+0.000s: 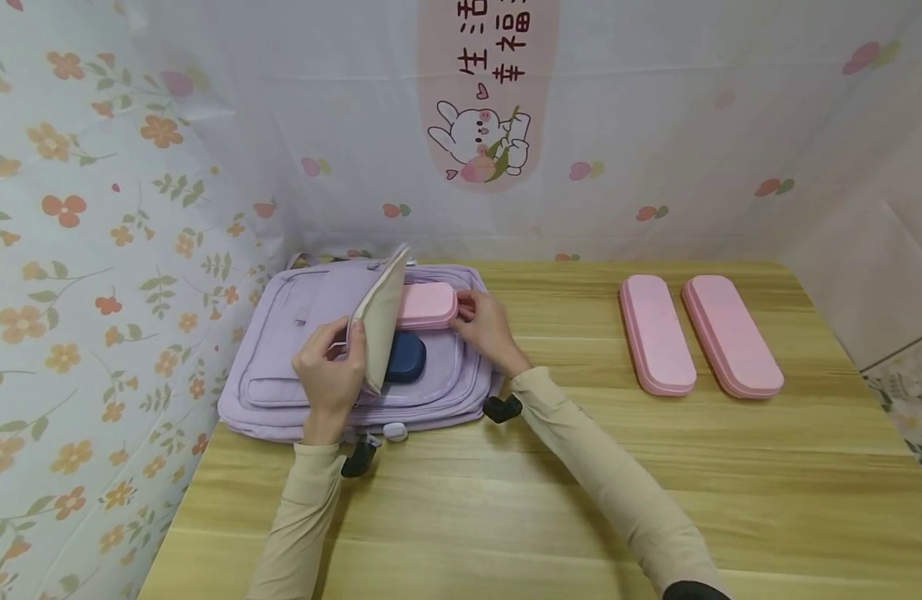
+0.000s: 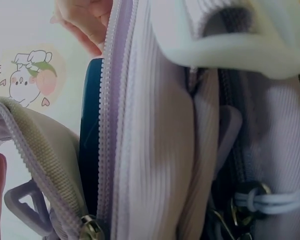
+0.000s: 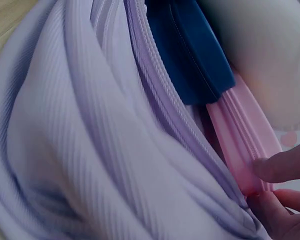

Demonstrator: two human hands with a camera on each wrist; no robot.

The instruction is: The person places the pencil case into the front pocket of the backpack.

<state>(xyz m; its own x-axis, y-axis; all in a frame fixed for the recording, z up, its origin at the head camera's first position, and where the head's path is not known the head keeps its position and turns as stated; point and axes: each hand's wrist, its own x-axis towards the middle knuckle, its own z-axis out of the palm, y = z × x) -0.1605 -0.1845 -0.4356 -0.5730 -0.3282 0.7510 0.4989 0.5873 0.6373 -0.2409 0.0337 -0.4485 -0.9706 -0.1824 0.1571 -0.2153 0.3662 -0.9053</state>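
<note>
A lavender backpack (image 1: 277, 333) lies flat on the table at the left. My left hand (image 1: 329, 371) grips the edge of its zippered pocket flap (image 1: 382, 321), which stands raised with its cream lining showing. Inside the opened pocket lies a pink zippered pencil case (image 1: 429, 304), partly hidden behind the flap. My right hand (image 1: 487, 327) pinches that case's right end between thumb and fingers; the right wrist view shows the thumb (image 3: 285, 162) on its side. Nearer to me in the pocket sits a dark blue case (image 1: 405, 358), also seen beside the pink one in the right wrist view.
Two more pink pencil cases (image 1: 658, 333) lie side by side on the right of the wooden table (image 1: 551, 517). Printed cloth hangs behind the table and along its left side. A pale zipper pull (image 1: 395, 431) hangs at the backpack's near edge.
</note>
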